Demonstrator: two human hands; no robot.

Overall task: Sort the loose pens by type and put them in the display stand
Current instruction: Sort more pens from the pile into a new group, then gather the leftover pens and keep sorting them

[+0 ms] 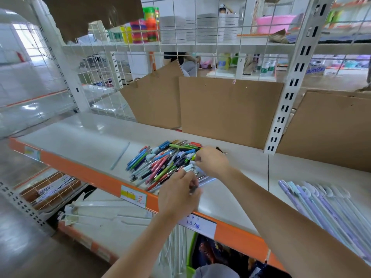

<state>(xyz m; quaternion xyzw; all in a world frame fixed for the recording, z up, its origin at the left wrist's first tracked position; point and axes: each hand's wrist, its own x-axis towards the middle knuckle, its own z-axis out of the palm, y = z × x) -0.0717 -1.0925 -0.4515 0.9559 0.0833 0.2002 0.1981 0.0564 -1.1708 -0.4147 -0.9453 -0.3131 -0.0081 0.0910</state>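
Note:
A heap of loose pens [160,163] in blue, green, pink, red and black lies on the white shelf [84,137]. My left hand [178,195] is at the heap's near right edge, fingers curled round a few pens, one with a pale cap [188,167]. My right hand [212,161] is over the heap's right side, fingertips pinching a small pale pen end [193,162]. A black pen tip [219,149] pokes out behind it. No display stand is in view.
Brown cardboard sheets [228,109] lean against the wire grid at the shelf's back. A row of lilac and pale blue pens [329,209] lies at the right. A clear strip [120,156] lies left of the heap. The shelf's orange front edge [80,173] carries price labels.

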